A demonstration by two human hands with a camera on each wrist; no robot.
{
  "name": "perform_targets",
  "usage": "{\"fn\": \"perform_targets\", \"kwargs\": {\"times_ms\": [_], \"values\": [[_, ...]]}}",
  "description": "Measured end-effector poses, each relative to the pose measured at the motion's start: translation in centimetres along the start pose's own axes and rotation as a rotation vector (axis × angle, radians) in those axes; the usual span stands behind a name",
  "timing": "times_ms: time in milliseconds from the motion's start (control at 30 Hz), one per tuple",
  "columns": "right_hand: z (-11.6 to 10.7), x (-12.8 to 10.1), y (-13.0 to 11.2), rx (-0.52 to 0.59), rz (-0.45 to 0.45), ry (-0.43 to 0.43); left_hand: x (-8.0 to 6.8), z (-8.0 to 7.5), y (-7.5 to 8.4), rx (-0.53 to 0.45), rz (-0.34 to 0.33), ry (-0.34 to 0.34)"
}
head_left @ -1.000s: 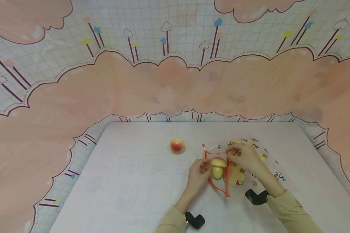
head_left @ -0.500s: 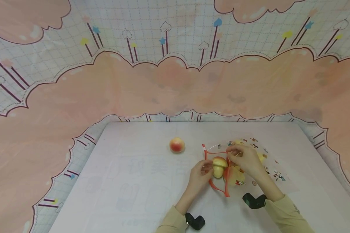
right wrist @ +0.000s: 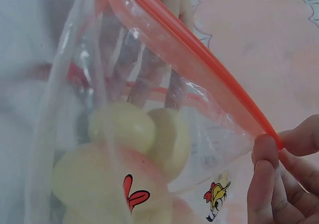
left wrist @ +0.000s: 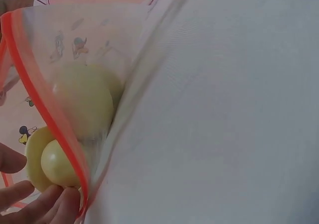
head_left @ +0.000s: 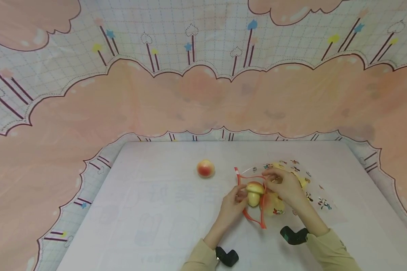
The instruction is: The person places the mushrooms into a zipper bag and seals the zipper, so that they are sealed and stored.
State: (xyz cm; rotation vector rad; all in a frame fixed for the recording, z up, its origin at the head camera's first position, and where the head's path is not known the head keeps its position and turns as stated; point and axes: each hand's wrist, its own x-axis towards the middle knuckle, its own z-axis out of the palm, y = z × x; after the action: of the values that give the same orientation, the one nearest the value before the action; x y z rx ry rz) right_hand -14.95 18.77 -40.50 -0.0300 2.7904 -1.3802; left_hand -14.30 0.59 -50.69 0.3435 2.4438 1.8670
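Zip-lock bag (head_left: 285, 188) lies on the table (head_left: 156, 210), right of a loose peach (head_left: 205, 168). Right hand (head_left: 284, 185) pinches its orange rim open so left hand (head_left: 233, 205), gripping a yellow fruit (head_left: 253, 194), can reach the mouth.

left hand (left wrist: 30, 194) — cut off by frame edge | bag (right wrist: 164, 109) print — blurred

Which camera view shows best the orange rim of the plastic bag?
The right wrist view: the bag's orange rim runs across close up. The head view shows the whole rim, small. The left wrist view shows one side.
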Motion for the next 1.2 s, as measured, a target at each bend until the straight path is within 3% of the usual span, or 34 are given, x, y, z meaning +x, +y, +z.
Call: {"fn": "perform_targets", "kwargs": {"times_ms": [367, 633, 1200], "values": [[0.0, 0.1, 0.3, 0.020, -0.036, -0.046, 0.8, -0.1, 0.4, 0.020, -0.054, -0.056], [0.0, 0.1, 0.3, 0.026, -0.045, -0.078, 1.2, 0.1, 0.6, 0.018, -0.076, -0.055], [0.0, 0.0, -0.1, -0.006, -0.040, -0.060, 2.1, 1.0, 0.6, -0.088, -0.130, -0.042]]}}
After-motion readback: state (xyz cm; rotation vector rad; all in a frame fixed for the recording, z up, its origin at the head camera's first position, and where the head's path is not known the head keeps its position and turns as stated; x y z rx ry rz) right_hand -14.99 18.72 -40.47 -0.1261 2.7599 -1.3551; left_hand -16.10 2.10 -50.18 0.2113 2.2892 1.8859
